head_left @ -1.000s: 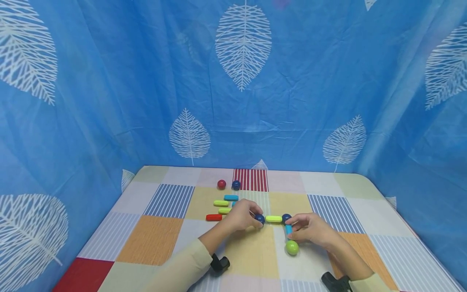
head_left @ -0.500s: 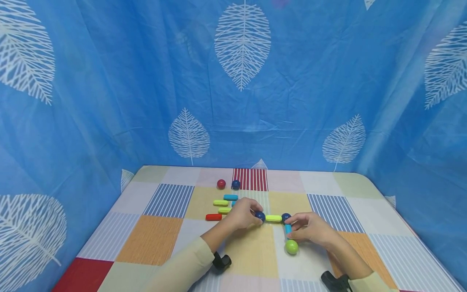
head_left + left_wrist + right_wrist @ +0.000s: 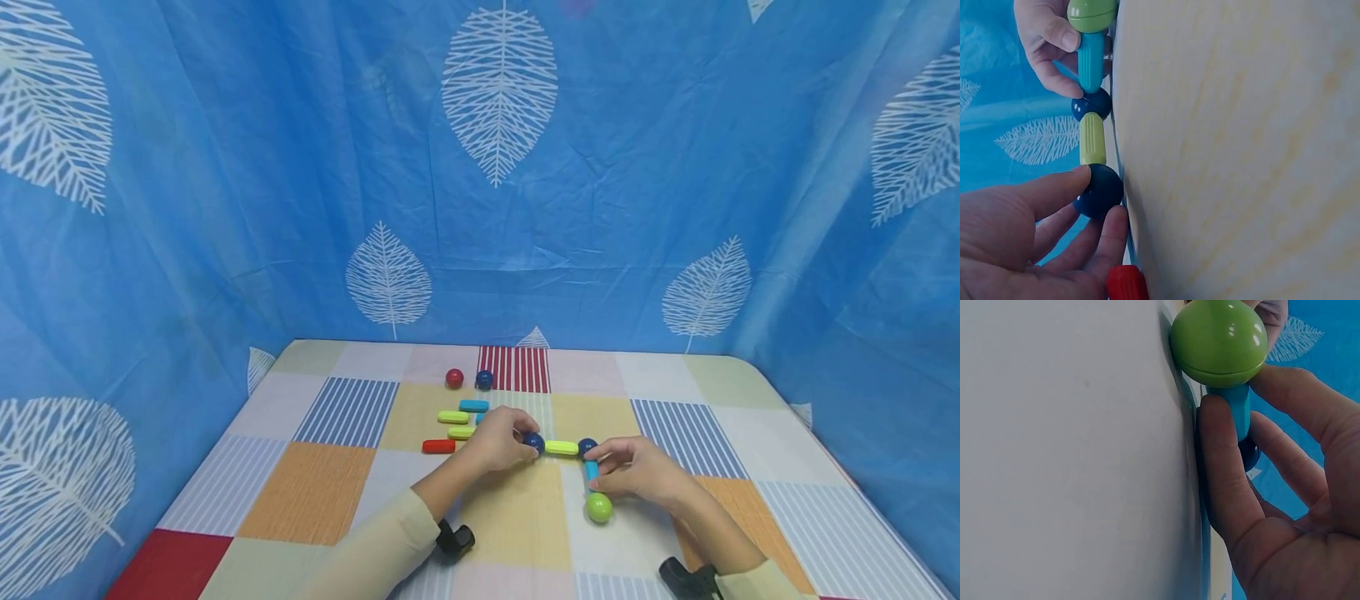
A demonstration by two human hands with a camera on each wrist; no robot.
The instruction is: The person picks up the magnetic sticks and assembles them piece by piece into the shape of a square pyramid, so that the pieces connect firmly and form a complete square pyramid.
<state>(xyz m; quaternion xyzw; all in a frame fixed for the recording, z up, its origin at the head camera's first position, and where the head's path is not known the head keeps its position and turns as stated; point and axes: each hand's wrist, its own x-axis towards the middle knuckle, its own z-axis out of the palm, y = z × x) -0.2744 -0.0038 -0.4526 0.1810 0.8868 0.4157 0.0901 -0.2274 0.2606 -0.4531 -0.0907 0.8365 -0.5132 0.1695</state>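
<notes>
In the head view my left hand (image 3: pixel 498 442) pinches a dark blue ball (image 3: pixel 1101 192) between thumb and fingers. That ball touches one end of a yellow-green rod (image 3: pixel 561 447). A second dark blue ball (image 3: pixel 588 448) sits at the rod's other end. From it a light blue rod (image 3: pixel 1090 62) runs toward the near side, ending at a green ball (image 3: pixel 598 507). My right hand (image 3: pixel 641 471) holds the light blue rod between thumb and fingers, close to the green ball. Together the pieces form an L on the cloth.
Left of my left hand lie a red rod (image 3: pixel 438 447), two yellow-green rods (image 3: pixel 453 417) and a light blue rod (image 3: pixel 474 406); another blue piece is partly hidden behind the hand. A red ball (image 3: pixel 454 378) and a dark blue ball (image 3: pixel 484 380) stand farther back. A blue curtain (image 3: pixel 600 167) surrounds the table.
My left hand's dark blue ball has shifted slightly and now meets the yellow-green rod's end, where a small gap showed a second ago. My right hand stays nearly still.
</notes>
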